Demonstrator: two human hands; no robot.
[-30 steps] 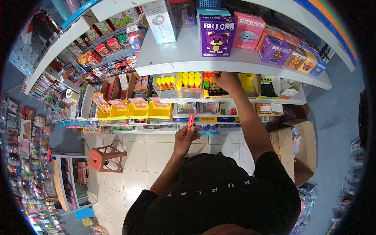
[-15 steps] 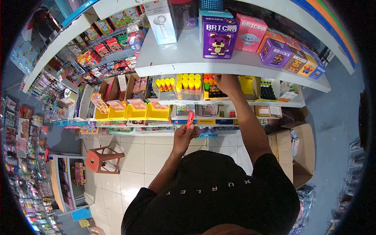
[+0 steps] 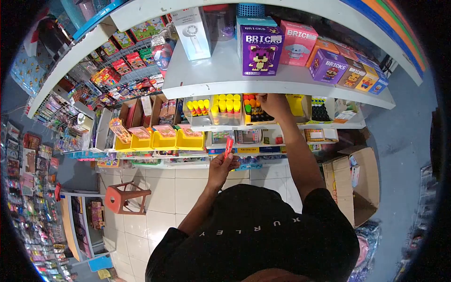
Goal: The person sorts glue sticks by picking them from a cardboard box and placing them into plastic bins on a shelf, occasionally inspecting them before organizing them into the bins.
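Observation:
My left hand (image 3: 222, 168) is closed round a short red marker (image 3: 229, 146), held upright in front of the lower shelves. Under the upper shelf's edge, my right hand (image 3: 277, 106) reaches into a box (image 3: 260, 121) of markers with orange, green and dark ends. Its fingers are bent and partly hidden, so what they grip does not show. Just left of that box stand clear containers with yellow-capped glue sticks (image 3: 227, 104). A yellow-lined box (image 3: 297, 105) is on the right, beside the right wrist.
Toy brick boxes (image 3: 260, 51) and a handheld fan box (image 3: 191, 35) stand on the upper shelf (image 3: 206, 84). Yellow bins (image 3: 164, 141) line the shelf at left. A red stool (image 3: 124, 197) is on the floor left, an open carton (image 3: 361, 183) on the right.
The view has tilted slightly, so the shelves appear a little lower. My right hand stays at the marker box, its fingers a bit more behind the shelf edge. The left still holds the red marker.

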